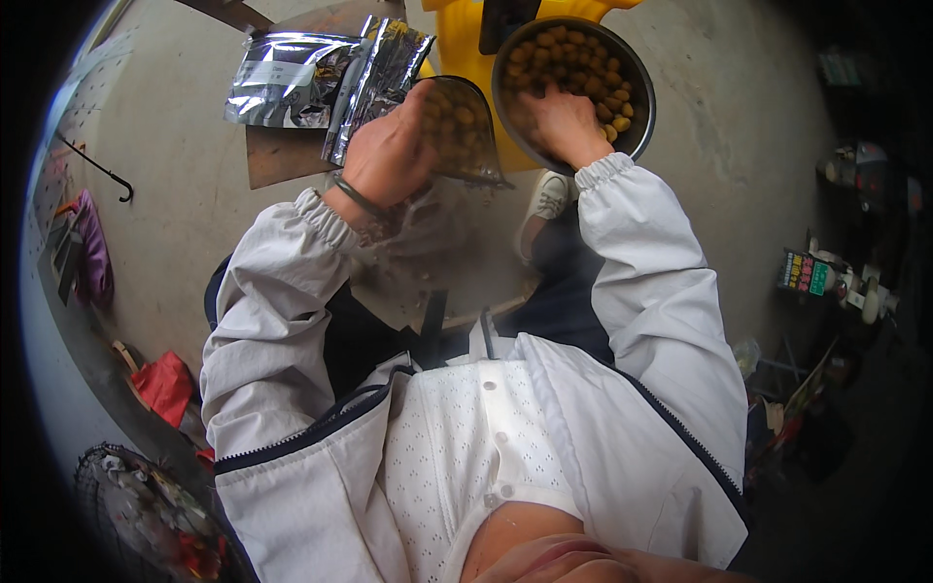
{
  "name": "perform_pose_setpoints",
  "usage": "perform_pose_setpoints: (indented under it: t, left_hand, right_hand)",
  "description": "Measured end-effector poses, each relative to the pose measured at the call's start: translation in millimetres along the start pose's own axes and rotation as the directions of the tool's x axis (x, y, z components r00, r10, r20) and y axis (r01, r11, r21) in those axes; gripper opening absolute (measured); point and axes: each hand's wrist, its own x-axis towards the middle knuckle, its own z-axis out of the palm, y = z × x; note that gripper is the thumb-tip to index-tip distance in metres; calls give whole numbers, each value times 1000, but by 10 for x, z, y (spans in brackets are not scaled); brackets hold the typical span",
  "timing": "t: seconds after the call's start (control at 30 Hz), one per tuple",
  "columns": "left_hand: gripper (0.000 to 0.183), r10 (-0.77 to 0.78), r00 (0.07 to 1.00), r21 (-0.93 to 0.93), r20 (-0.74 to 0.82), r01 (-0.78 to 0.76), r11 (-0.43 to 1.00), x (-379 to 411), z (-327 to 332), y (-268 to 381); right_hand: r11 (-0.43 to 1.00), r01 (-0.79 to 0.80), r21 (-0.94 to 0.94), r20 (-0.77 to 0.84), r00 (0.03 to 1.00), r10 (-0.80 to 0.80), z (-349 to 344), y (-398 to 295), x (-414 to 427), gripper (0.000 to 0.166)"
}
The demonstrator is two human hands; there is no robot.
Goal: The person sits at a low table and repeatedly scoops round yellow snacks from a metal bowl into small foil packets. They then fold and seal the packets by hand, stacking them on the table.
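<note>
My left hand [390, 149] grips the upper edge of a see-through pouch [466, 171], which has a dark rim. Small roundish yellow-brown fruits or nuts [461, 120] fill the pouch. To the right, my right hand [557, 120] reaches into a round metal bowl [649, 120] of similar pieces [576, 55]. Its fingertips are blurred among them, so whether they pinch one is unclear. Beside my left hand lie shiny silver foil pouches [280, 80], one of them with a printed label.
The bowl rests on a yellow plastic stool [514, 146], with a dark flat object [506, 25] behind it. The foil pouches lie on a brown board [280, 157]. A wire basket of rubbish [146, 503] stands at lower left. An umbrella [102, 169] leans at the left wall.
</note>
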Motion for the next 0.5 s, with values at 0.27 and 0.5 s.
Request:
perform_pose_setpoints:
  t: [0.27, 0.5]
  left_hand:
    - [73, -16, 1000, 10, 27, 16, 1000, 28, -25, 40]
    - [73, 28, 1000, 2, -3, -28, 1000, 31, 11, 10]
  right_hand:
    - [983, -3, 183, 132, 991, -22, -107, 3, -40, 44]
    - [886, -81, 457, 306, 949, -71, -363, 104, -68, 58]
